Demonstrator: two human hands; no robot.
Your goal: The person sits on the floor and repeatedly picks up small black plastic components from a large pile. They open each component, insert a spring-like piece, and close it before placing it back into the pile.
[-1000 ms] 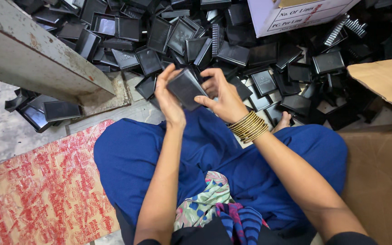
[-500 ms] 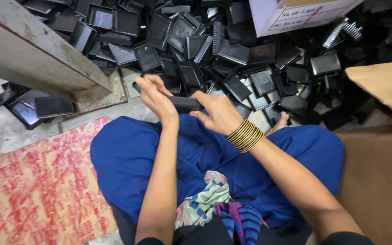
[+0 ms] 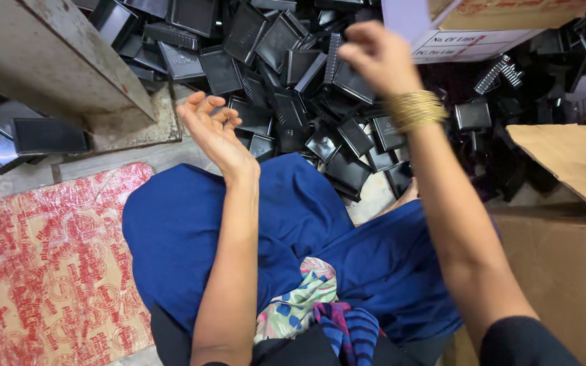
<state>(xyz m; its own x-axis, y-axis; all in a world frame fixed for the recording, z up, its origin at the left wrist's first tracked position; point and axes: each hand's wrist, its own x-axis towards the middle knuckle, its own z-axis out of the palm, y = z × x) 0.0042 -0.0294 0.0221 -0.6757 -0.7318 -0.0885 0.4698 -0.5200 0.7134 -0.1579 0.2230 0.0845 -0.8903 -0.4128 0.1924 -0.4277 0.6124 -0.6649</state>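
Both hands have parted: left hand point(image 3: 215, 132) spread empty, right hand point(image 3: 374, 57) loosely curled.

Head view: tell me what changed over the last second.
Both hands let go of the black plastic piece they held together. The right hand rose up and away toward the white box; the left hand is open, palm up, empty. The pile of black plastic pieces and the brown carton stayed put.

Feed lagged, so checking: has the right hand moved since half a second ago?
Yes. The right hand has lifted off the lap, up and away over the pile of black parts, toward the white carton. It now looks empty.
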